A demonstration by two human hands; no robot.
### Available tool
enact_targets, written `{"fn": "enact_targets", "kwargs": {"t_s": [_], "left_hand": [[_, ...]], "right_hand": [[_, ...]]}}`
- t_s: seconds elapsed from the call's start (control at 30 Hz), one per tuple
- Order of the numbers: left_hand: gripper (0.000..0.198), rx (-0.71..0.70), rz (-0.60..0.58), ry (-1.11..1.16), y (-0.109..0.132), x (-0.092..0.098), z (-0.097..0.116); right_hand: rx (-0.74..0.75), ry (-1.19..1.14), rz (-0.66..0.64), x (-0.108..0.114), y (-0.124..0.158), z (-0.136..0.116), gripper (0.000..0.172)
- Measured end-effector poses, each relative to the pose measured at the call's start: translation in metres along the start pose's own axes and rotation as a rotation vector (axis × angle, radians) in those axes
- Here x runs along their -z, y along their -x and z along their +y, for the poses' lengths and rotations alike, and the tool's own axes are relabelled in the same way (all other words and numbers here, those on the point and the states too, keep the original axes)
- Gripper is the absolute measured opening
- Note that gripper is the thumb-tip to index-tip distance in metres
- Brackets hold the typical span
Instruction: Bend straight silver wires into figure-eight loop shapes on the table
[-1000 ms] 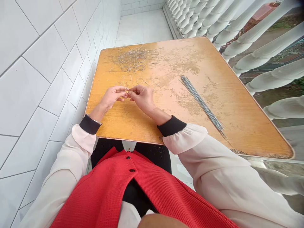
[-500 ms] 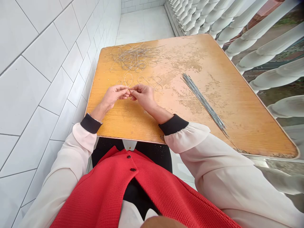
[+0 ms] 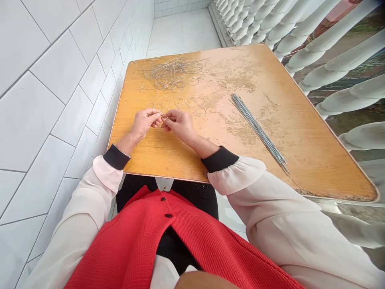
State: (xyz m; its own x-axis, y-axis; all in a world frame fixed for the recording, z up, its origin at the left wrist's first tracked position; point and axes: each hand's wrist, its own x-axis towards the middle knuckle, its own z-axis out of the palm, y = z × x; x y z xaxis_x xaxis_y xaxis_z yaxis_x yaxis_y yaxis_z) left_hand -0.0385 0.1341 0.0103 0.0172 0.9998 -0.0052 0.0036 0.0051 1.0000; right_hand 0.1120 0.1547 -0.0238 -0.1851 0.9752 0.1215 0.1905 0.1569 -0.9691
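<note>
My left hand (image 3: 145,121) and my right hand (image 3: 178,124) meet fingertip to fingertip over the near left of the worn wooden table (image 3: 300,132). Both pinch a thin piece of bent wire (image 3: 163,117) between them; its shape is mostly hidden by my fingers. Just beyond my hands lie a few wire loops (image 3: 192,105) shaped like figure eights. A tangled heap of bent wires (image 3: 170,73) sits at the far left of the table. A bundle of straight wires (image 3: 259,132) lies diagonally on the right half.
A white tiled wall (image 3: 54,88) runs close along the table's left edge. White balusters (image 3: 315,44) line the right side. White floor tiles (image 3: 183,32) show beyond the table's far edge.
My hands stayed together on the wire, with small finger movements. The loop that stood up above my fingers half a second ago no longer shows. The camera view shifted slightly.
</note>
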Motion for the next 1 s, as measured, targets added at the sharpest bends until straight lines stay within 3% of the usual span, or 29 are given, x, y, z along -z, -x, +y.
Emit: {"fn": "enact_targets", "kwargs": {"t_s": [0.23,0.53,0.7,0.9,1.0], "left_hand": [[0.019,0.064,-0.089,-0.018,0.000,0.003,-0.001],[0.005,0.124,-0.197,-0.009,0.003,0.007,0.002],[0.015,0.133,-0.221,-0.013,0.003,0.010,-0.001],[0.019,0.240,-0.183,0.237,-0.005,0.010,-0.006],[0.024,0.292,-0.138,0.370,-0.007,0.010,-0.008]], "right_hand": [[-0.079,-0.227,0.035,0.015,-0.005,-0.015,0.021],[-0.176,-0.384,0.082,0.014,-0.010,-0.020,0.022],[-0.203,-0.372,0.092,0.016,-0.013,-0.017,0.022],[-0.198,-0.346,0.071,0.019,-0.010,-0.018,0.002],[-0.183,-0.359,0.057,0.020,-0.009,-0.015,0.013]]}}
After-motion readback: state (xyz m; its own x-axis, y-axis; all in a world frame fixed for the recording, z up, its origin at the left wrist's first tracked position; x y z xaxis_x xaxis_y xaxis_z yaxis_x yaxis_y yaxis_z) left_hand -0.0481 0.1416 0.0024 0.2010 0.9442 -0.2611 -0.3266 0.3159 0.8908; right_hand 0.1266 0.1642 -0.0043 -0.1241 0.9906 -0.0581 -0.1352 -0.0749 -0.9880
